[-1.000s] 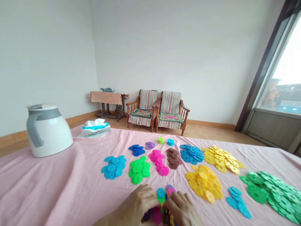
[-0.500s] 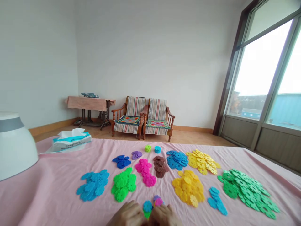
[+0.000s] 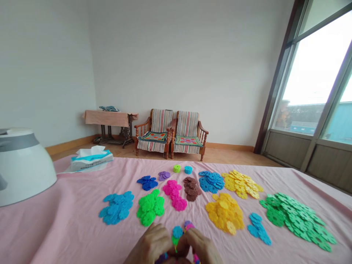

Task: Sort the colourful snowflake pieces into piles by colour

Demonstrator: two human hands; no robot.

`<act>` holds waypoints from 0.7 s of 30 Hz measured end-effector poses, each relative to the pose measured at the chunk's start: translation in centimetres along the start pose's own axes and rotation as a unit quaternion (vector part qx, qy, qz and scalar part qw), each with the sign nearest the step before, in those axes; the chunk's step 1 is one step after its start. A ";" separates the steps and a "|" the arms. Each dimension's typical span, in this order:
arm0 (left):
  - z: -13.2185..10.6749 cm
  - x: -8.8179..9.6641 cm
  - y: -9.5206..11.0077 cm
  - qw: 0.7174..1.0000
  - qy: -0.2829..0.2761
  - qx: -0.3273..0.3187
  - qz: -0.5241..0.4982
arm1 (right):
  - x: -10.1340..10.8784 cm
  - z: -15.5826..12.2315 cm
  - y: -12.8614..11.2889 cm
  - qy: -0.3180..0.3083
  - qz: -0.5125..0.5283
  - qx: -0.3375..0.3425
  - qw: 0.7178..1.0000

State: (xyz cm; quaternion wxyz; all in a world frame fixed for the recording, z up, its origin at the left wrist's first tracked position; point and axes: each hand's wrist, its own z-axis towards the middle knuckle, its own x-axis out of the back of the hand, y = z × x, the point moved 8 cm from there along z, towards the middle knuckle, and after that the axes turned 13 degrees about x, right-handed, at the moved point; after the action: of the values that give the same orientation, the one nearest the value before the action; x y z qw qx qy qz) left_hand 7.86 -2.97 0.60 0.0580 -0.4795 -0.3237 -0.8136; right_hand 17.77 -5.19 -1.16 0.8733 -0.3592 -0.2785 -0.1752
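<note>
Both hands are gripping a column of snowflake discs (image 3: 177, 231) at the bottom edge of the view, the left hand (image 3: 150, 244) and the right hand (image 3: 199, 246) curled narrowly around it with their fingers almost meeting. Blue, green, pink and purple discs are showing above and below the fingers, and the lower end is cut off by the frame.

Sorted piles are lying on a pink sheet (image 3: 57, 229) just beyond the hands. A green pile (image 3: 150, 207) is sitting up and to the left, with a sky-blue pile (image 3: 117, 208) farther left. A pink pile (image 3: 174, 195) and a brown pile (image 3: 191, 189) are lying straight ahead, and a yellow pile (image 3: 224, 213) is sitting to the right. A thin blue pile (image 3: 257, 229) and a broad green pile (image 3: 297, 222) are spreading farther right.

Beyond these, more piles and two small stacks (image 3: 182, 168) are lining up near the sheet's far edge. A white jug (image 3: 24, 168) and a tissue pack (image 3: 90, 160) are standing at the far left, well apart from the hands.
</note>
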 end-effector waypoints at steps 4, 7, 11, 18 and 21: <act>-0.1 1.5 0.5 0.996 0.018 0.080 -0.025 | 0.5 0.2 -0.5 -0.007 -0.043 -0.003 0.999; -0.3 1.8 0.8 0.994 0.014 0.097 -0.040 | 0.8 0.1 -0.8 0.005 -0.048 -0.011 0.999; -0.4 1.9 0.9 0.994 0.012 0.099 -0.053 | 0.9 -0.1 -1.1 0.018 -0.030 -0.038 0.999; -0.3 2.9 -0.2 0.986 0.067 0.142 -0.060 | 3.3 -0.6 1.0 0.078 -0.075 -0.126 0.986; -0.3 3.1 -0.7 0.983 0.080 0.156 -0.059 | 4.4 -1.3 2.7 0.090 -0.093 -0.166 0.978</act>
State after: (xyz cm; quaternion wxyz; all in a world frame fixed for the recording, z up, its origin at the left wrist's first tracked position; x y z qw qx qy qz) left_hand 5.71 -1.89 2.68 0.1094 -0.3782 -0.4690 -0.7906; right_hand 23.00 -4.77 -0.64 0.8031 -0.4541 -0.1977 -0.3312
